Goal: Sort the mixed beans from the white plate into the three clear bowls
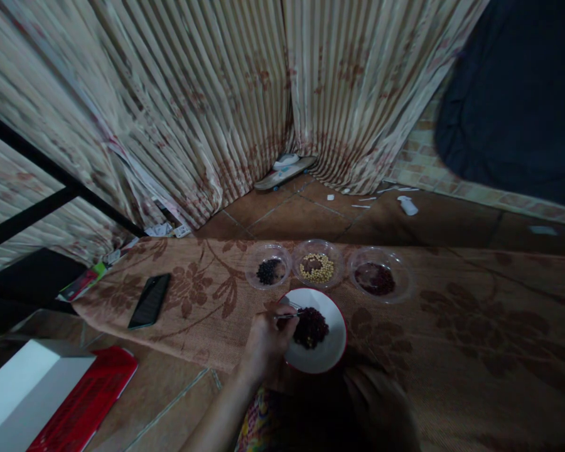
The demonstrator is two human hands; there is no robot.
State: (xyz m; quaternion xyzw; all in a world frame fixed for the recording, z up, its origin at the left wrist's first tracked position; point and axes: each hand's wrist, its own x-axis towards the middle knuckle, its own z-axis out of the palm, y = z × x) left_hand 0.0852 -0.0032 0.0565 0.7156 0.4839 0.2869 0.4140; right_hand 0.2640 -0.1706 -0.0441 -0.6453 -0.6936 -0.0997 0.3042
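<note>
Beans (311, 328) are heaped on the white plate (332, 359) at the near edge of the mat (452, 326), with tweezers (288, 314) held in the closed grip of the left hand (263, 339), tips at the heap. Picking out one bean seems to be the step in hand; a fine, steady pinch is called for next.

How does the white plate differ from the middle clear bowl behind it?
The plate is opaque white with a red rim; the middle bowl is clear. The plate holds a dark heap of beans; the middle bowl holds pale yellowish beans. The left hand holds tweezers over the plate, while the middle bowl sits untouched. Both are round and rest on the flowered mat.
</note>
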